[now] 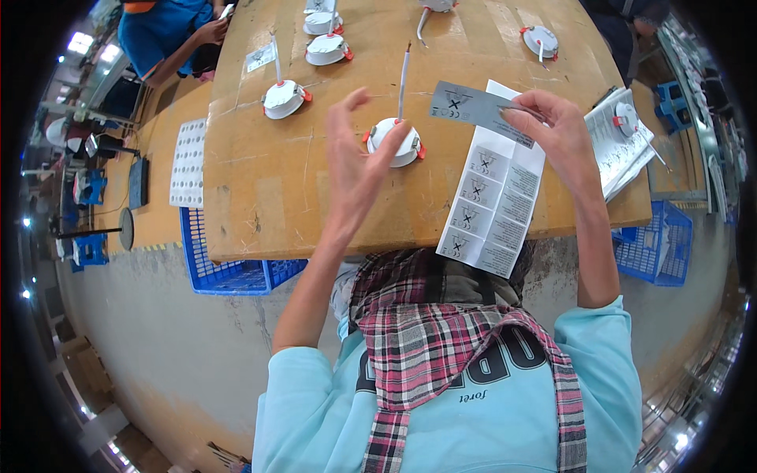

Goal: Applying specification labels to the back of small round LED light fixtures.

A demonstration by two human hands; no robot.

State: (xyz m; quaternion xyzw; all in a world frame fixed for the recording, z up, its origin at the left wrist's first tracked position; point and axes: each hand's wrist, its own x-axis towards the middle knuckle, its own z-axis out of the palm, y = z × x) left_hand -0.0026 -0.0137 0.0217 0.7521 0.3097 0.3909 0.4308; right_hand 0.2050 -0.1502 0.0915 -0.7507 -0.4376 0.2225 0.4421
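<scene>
In the head view, I have the left hand (359,162) spread wide, with its thumb overlapping the white round light fitting (407,153), which sits on the brown, tape-patched surface (272,181) with its white cable (404,85) upright; contact cannot be confirmed. The right hand (560,135) pinches one end of the silver-grey rectangular label (456,103), in front of the white printed label sheet (490,206). Caution: if the label back is adhesive, its unsupported end may curl or stick to the sheet or fingers. A sideways sweep of the left hand could knock the cable or snag a red clip (422,150), tilting the fitting. The sheet overhangs the near edge; I judge that it could slip off if I release it carelessly.
</scene>
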